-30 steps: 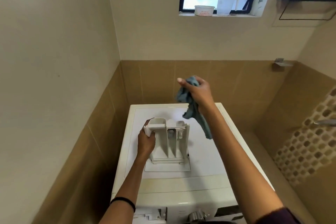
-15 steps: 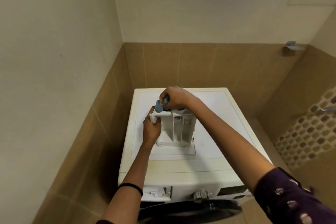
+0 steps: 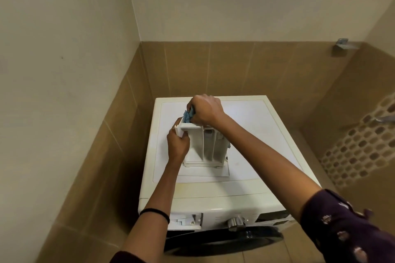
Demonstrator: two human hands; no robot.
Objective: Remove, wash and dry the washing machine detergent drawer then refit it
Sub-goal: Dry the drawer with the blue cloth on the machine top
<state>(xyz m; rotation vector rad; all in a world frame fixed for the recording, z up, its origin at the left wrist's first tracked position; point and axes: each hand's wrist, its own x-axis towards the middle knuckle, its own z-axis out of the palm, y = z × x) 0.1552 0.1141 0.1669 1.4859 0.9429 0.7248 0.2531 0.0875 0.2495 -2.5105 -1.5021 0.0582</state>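
Blue cloth (image 3: 188,116) bunched in the right hand (image 3: 206,111) apparently dries the removed drawer (image 3: 210,147), gripped by the left hand (image 3: 178,145) atop the washing machine (image 3: 260,134); refitting looks still to do.

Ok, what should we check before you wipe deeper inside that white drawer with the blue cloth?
1. The drawer stands on end on the washing machine top: ok.
2. The left hand grips the drawer's left edge, steadying it: ok.
3. The right hand holds the blue cloth: ok.
4. The cloth sits at the top of the left compartment: ok.
5. The other compartments are dry: cannot tell.
6. The drawer slot in the machine front is open for refitting: ok.
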